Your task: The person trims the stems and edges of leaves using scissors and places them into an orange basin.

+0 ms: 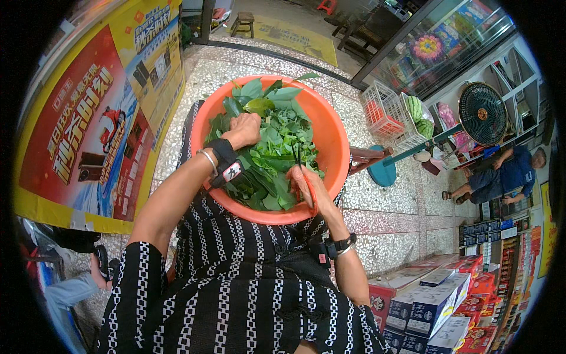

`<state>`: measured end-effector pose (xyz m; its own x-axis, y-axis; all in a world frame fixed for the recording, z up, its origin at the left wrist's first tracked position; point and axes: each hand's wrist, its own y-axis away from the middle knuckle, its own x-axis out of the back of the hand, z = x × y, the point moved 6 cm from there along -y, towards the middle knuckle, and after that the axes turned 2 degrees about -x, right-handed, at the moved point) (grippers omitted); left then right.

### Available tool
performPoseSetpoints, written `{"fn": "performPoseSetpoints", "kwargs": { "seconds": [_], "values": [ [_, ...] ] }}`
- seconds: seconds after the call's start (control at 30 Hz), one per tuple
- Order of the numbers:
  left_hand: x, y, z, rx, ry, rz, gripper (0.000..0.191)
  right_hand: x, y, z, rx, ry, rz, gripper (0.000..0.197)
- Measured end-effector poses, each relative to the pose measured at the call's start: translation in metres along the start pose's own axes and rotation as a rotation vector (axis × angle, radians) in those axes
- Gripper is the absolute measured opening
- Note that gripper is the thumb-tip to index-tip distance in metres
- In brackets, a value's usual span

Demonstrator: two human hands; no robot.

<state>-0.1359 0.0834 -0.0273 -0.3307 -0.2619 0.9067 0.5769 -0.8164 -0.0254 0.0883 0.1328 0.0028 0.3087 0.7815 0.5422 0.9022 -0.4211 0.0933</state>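
An orange plastic basin (334,146) rests on my lap, heaped with green leaves (283,144). Whole broad leaves lie along the far and near sides, with smaller pieces in the middle. My left hand (244,129) reaches over the basin's left side into the pile. Its fingers curl downward, and the tips are hidden, so whether they grip any leaves does not show. Over the right part of the pile, my right hand (308,183) holds scissors (313,190) with red-orange handles. Their dark, narrow blades point away from me, slightly apart, above the leaves.
A yellow-and-red poster panel (97,119) stands close on my left. To the right are a standing fan (483,113), white plastic crates (384,110) and watermelons (414,109). Stacked cartons (424,305) are at the lower right. A seated person (504,175) is farther right; another person's leg (73,290) shows lower left.
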Motion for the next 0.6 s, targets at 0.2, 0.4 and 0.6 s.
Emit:
{"fn": "performPoseSetpoints", "kwargs": {
  "seconds": [0.2,0.4,0.6],
  "values": [
    [0.017,0.002,-0.002,0.006,0.260,0.071,0.024,0.000,0.002,-0.004,-0.040,-0.014,0.005,0.051],
    [0.042,0.016,0.008,0.064,1.062,-0.068,0.027,0.003,-0.001,-0.006,-0.024,0.005,0.084,0.040],
    [0.048,0.052,0.035,0.042,1.638,-0.262,0.036,0.008,-0.004,-0.009,-0.029,-0.177,0.187,0.026]
  ]
}}
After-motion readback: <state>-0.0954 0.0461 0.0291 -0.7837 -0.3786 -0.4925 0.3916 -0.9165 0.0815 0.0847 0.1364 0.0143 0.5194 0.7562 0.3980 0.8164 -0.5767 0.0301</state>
